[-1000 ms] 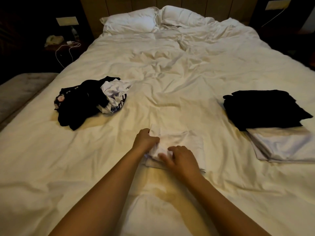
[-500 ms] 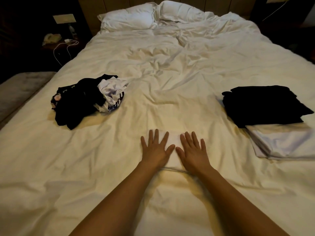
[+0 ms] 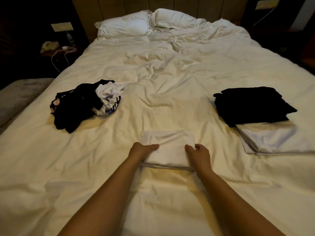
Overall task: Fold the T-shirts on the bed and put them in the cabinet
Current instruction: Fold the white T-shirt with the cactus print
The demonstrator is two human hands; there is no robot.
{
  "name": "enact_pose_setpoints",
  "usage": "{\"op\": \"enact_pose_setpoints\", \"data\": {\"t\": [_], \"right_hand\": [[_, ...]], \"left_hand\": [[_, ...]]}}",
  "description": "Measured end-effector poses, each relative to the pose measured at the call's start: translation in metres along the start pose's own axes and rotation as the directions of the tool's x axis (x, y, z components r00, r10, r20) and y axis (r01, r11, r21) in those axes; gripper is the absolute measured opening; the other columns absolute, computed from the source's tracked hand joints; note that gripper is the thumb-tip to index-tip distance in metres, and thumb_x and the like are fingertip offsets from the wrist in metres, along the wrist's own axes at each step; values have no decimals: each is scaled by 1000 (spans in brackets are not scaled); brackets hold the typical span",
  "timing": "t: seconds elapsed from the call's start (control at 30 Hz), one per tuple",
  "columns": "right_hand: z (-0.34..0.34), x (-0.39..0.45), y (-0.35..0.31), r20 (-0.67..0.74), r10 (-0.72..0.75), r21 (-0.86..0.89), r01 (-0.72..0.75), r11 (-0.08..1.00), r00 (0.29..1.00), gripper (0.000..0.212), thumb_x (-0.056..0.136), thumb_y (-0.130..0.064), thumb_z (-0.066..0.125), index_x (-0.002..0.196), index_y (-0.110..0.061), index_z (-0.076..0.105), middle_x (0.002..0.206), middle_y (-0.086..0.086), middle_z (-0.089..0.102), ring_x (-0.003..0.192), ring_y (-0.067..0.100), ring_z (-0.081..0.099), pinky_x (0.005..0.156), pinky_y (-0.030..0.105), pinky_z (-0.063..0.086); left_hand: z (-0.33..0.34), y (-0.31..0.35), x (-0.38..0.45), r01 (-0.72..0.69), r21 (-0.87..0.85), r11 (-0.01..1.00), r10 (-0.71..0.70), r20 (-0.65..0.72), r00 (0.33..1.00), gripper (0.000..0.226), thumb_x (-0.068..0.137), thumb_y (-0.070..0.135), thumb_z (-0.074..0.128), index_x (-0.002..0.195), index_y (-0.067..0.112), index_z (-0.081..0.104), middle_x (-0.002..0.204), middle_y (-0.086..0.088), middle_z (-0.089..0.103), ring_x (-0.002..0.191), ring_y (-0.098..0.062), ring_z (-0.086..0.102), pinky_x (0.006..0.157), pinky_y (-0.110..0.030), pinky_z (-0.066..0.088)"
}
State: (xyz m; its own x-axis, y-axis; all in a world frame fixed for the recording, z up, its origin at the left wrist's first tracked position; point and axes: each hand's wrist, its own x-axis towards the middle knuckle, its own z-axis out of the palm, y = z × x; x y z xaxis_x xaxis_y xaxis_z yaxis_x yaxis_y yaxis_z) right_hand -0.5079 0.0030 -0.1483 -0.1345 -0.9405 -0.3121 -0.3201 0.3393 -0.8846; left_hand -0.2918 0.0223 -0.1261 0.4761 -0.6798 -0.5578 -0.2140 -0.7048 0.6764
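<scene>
A wide bed (image 3: 170,79) with a creased white sheet fills the dim room, two pillows (image 3: 144,23) at 12 o'clock against a wood headboard. At 6 o'clock a folded white shirt (image 3: 168,145) lies on the sheet; the left hand (image 3: 142,150) and right hand (image 3: 198,155) grip its sides. An unfolded heap (image 3: 81,104) lies at 10 o'clock, folded shirts (image 3: 260,116) at 3, a nightstand (image 3: 56,50) at 11
</scene>
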Motion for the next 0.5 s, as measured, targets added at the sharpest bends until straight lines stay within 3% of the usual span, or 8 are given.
{"op": "enact_pose_setpoints", "data": {"t": [0.1,0.2,0.3,0.4,0.5], "right_hand": [[-6,1,-7,74,69,-17,-68,998,995,35,90,-32,65,104,0,66,106,17,68,85,25,60,77,36,48],[-14,1,-10,117,93,23,-97,995,989,34,90,-26,67,100,7,66,105,21,68,91,33,63,86,43,50],[-25,0,-14,113,52,68,-60,996,992,20,90,-23,67,104,-8,64,104,11,65,90,24,58,83,36,48],[-45,1,-21,57,-18,72,13,997,998,13,90,-19,65,100,-12,62,97,7,62,84,20,55,75,32,44],[-77,9,-23,-18,-61,63,62,996,998,16,91,-17,64,105,-11,61,103,10,62,90,23,55,81,34,45]], "left_hand": [[-4,4,-5,34,-21,999,-33,81,996,76,72,41,86,127,1,52,98,-6,61,83,-20,60,60,-30,47],[-6,4,-7,11,-68,998,-3,112,994,73,69,39,86,127,7,55,105,-8,64,89,-23,63,63,-30,48],[-3,8,-15,3,-169,986,25,162,986,86,59,38,89,131,8,53,114,-9,65,97,-27,65,70,-34,56],[12,16,-26,-63,-256,965,105,154,982,63,70,29,86,123,11,56,109,-6,65,95,-25,64,69,-32,53],[43,33,-39,-115,-321,940,167,140,976,51,75,23,83,120,14,59,110,-6,67,94,-24,64,68,-30,52]]}}
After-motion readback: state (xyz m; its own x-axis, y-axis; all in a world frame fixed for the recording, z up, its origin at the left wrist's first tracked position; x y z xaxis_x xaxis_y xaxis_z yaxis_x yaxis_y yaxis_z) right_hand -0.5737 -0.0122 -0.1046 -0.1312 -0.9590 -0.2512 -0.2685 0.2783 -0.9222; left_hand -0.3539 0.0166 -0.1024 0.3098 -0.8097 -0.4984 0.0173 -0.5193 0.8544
